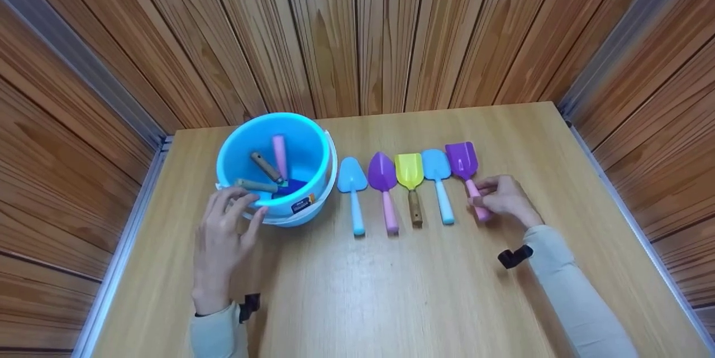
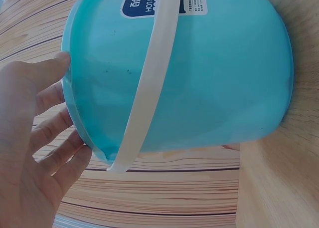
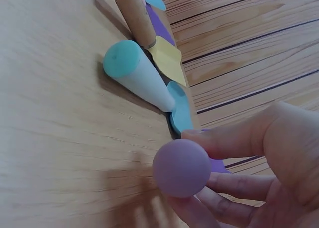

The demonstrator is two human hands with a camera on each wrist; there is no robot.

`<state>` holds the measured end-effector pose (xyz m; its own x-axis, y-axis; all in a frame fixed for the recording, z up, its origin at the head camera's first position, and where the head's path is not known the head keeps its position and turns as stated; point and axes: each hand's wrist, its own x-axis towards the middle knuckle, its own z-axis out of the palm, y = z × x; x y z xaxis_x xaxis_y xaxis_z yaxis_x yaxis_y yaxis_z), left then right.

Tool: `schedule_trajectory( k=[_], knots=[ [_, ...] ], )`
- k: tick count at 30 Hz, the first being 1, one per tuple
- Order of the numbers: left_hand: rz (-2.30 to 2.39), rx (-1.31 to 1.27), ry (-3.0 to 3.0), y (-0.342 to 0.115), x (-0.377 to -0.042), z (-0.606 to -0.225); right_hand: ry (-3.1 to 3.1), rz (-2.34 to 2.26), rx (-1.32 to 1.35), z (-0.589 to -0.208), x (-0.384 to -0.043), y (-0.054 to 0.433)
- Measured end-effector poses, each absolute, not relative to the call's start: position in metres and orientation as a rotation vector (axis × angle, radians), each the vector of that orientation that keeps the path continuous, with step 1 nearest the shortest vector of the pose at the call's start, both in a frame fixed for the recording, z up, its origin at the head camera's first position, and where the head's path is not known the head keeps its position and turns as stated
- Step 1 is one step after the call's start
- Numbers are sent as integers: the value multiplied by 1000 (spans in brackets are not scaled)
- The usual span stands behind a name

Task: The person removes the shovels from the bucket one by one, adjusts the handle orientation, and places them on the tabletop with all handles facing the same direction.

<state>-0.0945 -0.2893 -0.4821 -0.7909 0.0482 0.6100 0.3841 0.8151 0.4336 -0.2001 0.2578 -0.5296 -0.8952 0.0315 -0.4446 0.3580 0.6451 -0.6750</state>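
Note:
At the left, my left hand (image 1: 223, 235) holds the near rim of a light blue bucket (image 1: 273, 123), its thumb at the rim in the left wrist view. Inside the bucket lie several hand tools, among them a pink handle (image 1: 280, 156) and a brown handle (image 1: 266, 167). My right hand (image 1: 505, 199) pinches the pink handle (image 3: 182, 168) of a purple square-bladed garden shovel (image 1: 462, 160), at the right end of a row. Beside it in the row are a blue shovel (image 1: 436, 164), a yellow shovel (image 1: 409, 169), a purple trowel (image 1: 382, 171) and a blue trowel (image 1: 352, 175).
The wooden table (image 1: 357, 302) is enclosed by wood-grain panels (image 1: 368, 34) at the back and both sides. A white bucket handle (image 2: 154, 68) hangs down against the bucket's outer wall. The row of tools lies with blades toward the back panel.

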Motion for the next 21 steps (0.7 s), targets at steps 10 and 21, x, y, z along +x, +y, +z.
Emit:
schedule_trajectory(
  k=[10,21],
  knots=[
    [-753,-311,-2410,-289,-95,-481,2443,-1124,316,-534,-199,262],
    [-732,-336,-2379,-288,-96,-482,2463,-1078,271,-530,-200,263]
  ],
)
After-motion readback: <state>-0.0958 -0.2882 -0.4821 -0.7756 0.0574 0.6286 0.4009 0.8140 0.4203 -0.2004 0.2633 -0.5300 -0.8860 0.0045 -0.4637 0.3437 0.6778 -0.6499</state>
